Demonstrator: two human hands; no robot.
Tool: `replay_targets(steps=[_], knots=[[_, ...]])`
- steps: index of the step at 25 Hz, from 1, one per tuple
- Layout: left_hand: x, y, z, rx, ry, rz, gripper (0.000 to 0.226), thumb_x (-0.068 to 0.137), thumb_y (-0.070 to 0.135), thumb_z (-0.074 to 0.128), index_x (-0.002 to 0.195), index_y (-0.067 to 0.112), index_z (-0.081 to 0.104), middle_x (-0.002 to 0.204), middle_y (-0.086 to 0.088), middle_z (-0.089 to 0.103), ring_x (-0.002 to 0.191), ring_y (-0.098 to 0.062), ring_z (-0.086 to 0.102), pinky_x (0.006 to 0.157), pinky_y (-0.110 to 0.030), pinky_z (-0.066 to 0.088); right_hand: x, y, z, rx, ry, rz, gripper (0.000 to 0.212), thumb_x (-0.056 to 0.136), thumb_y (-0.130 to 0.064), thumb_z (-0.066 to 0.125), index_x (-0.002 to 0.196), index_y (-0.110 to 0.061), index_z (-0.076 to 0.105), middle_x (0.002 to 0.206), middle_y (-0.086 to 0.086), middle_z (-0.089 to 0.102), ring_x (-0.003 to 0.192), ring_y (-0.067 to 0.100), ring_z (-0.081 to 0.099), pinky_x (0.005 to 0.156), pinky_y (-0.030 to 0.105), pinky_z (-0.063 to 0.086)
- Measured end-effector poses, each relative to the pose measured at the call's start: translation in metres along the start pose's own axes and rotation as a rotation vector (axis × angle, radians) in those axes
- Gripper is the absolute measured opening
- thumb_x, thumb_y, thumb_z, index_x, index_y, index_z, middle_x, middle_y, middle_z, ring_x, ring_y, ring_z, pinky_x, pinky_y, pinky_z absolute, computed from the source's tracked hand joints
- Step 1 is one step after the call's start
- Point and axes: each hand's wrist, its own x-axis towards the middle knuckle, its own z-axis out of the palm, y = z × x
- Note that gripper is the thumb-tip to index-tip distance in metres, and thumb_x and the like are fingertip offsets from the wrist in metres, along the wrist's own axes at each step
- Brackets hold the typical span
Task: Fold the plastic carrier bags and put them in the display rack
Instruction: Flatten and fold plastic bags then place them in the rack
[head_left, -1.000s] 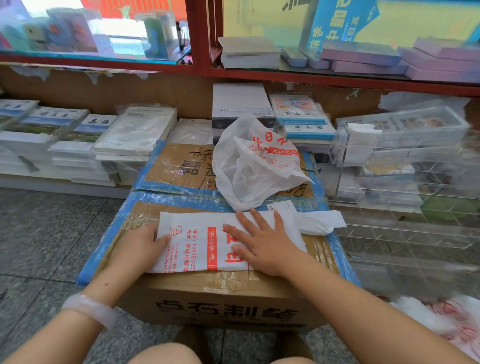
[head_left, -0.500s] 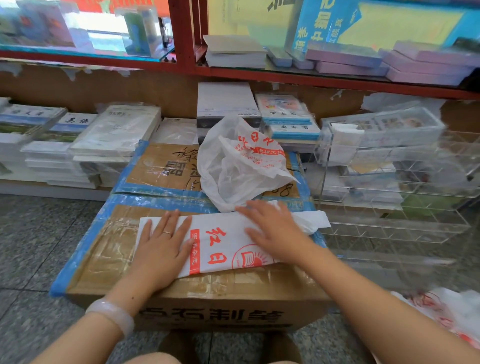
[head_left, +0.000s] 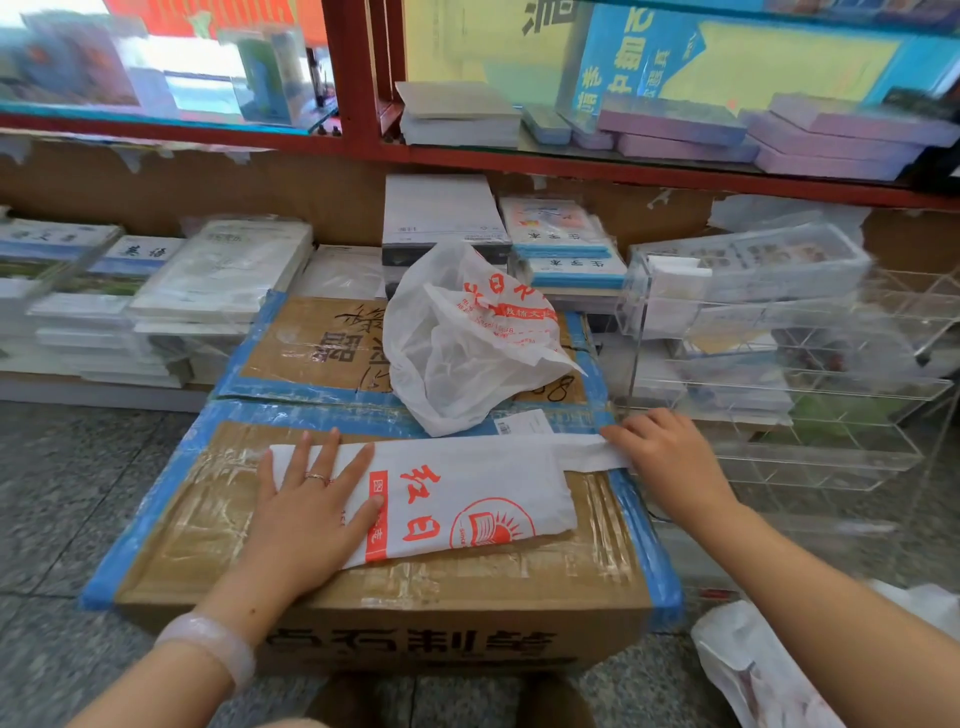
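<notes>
A person flattens a white plastic carrier bag (head_left: 467, 499) printed in red on a taped cardboard box (head_left: 384, 597) at the centre of the frame. The left hand (head_left: 306, 509) lies flat on the bag's left end, fingers straight and spread; the right hand (head_left: 670, 457) rests on the bag's handle strip (head_left: 587, 453) at its right end, fingers lightly bent, though whether they pinch it cannot be told. The bag looks folded into a long strip, with shorter folds and the racking apparently left to do. A crumpled second bag (head_left: 467, 338) sits just behind, unfolded, and more bags (head_left: 753, 670) lie at lower right. The clear display rack (head_left: 779, 374) stands at right, some upper compartments filled. Stacked books (head_left: 156, 301) line the shelf behind.
</notes>
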Motion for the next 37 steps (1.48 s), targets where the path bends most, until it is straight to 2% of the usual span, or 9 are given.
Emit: replay_targets(steps=[4, 6, 11, 17, 21, 26, 30, 33, 37], knots=[[0.001, -0.001, 0.003, 0.016, -0.011, -0.024, 0.107, 0.043, 0.083, -0.036, 0.142, 0.047, -0.015, 0.157, -0.002, -0.013, 0.143, -0.027, -0.020, 0.109, -0.051, -0.019, 0.021, -0.042, -0.024, 0.327, 0.284, 0.300, 0.051, 0.058, 0.019, 0.071, 0.104, -0.003, 0.071, 0.105, 0.024, 0.065, 0.091, 0.043, 0.062, 0.075, 0.050, 0.052], [0.001, -0.002, 0.004, 0.014, -0.012, -0.024, 0.109, 0.042, 0.084, -0.034, 0.142, 0.046, -0.015, 0.157, -0.002, -0.013, 0.143, -0.027, -0.020, 0.109, -0.050, -0.019, 0.047, -0.105, -0.044, 0.452, 0.337, 0.157, 0.050, 0.063, 0.014, 0.067, 0.110, -0.003, 0.068, 0.115, 0.024, 0.062, 0.103, 0.044, 0.059, 0.086, 0.052, 0.049], [0.000, 0.001, 0.002, 0.019, -0.010, -0.021, 0.097, 0.056, 0.067, -0.016, 0.148, 0.038, -0.001, 0.158, -0.003, -0.010, 0.143, -0.028, -0.017, 0.113, -0.052, -0.010, 0.069, -0.222, -0.041, 0.494, -0.352, -0.094, 0.052, 0.102, -0.029, 0.028, 0.151, -0.020, 0.015, 0.159, 0.007, 0.004, 0.146, 0.019, -0.001, 0.116, 0.045, 0.000], [0.001, -0.004, 0.004, -0.010, 0.003, 0.013, 0.113, 0.041, 0.084, -0.034, 0.145, 0.044, -0.011, 0.157, -0.002, -0.015, 0.143, -0.027, -0.019, 0.112, -0.050, -0.014, 0.039, -0.152, -0.004, 0.309, -0.495, 0.139, 0.057, 0.100, -0.048, 0.010, 0.151, -0.028, -0.005, 0.158, -0.002, -0.014, 0.145, 0.012, -0.015, 0.114, 0.044, -0.011], [-0.001, -0.006, 0.002, 0.015, -0.017, 0.026, 0.114, 0.043, 0.085, -0.033, 0.146, 0.039, -0.014, 0.156, -0.004, -0.018, 0.142, -0.026, -0.021, 0.111, -0.052, -0.016, 0.005, -0.086, -0.004, 0.213, -0.474, 0.348, 0.073, 0.084, -0.055, -0.009, 0.151, -0.027, -0.003, 0.159, -0.004, -0.009, 0.145, 0.010, -0.009, 0.114, 0.047, -0.010], [-0.014, -0.013, -0.002, -0.084, 0.083, -0.018, 0.097, 0.059, 0.082, -0.013, 0.143, 0.033, -0.012, 0.150, 0.001, -0.021, 0.140, -0.020, -0.023, 0.104, -0.048, -0.027, -0.011, -0.067, -0.015, 0.305, -0.295, 0.252, 0.059, 0.097, -0.047, 0.015, 0.149, -0.021, 0.024, 0.159, 0.001, 0.013, 0.145, 0.014, 0.010, 0.116, 0.042, 0.002], [-0.040, -0.045, -0.009, -0.337, 0.317, 0.186, 0.059, 0.089, 0.058, 0.036, 0.119, 0.016, 0.064, 0.125, 0.002, 0.055, 0.118, -0.027, 0.051, 0.099, -0.043, 0.035, -0.023, -0.057, -0.028, 0.572, -0.099, -0.055, 0.066, 0.079, -0.060, 0.041, 0.133, -0.024, 0.053, 0.140, -0.005, 0.046, 0.130, 0.015, 0.041, 0.105, 0.032, 0.028], [-0.052, -0.060, -0.013, -0.534, 0.158, 0.167, 0.015, 0.088, 0.042, 0.053, 0.100, 0.036, 0.061, 0.107, 0.025, 0.051, 0.102, -0.004, 0.050, 0.093, -0.026, 0.041, -0.033, -0.061, -0.021, 0.544, -0.257, -0.237, 0.069, 0.077, -0.061, 0.046, 0.139, -0.029, 0.045, 0.141, -0.010, 0.041, 0.129, 0.006, 0.037, 0.107, 0.025, 0.026], [-0.051, -0.068, -0.018, -0.570, 0.047, 0.139, 0.027, 0.078, 0.052, 0.063, 0.098, 0.053, 0.045, 0.109, 0.032, 0.046, 0.102, 0.004, 0.046, 0.084, -0.014, 0.033, -0.027, -0.059, -0.011, 0.580, -0.080, -0.169, 0.029, 0.084, -0.028, 0.058, 0.111, -0.021, 0.067, 0.115, -0.005, 0.065, 0.105, 0.006, 0.055, 0.089, 0.023, 0.046]])
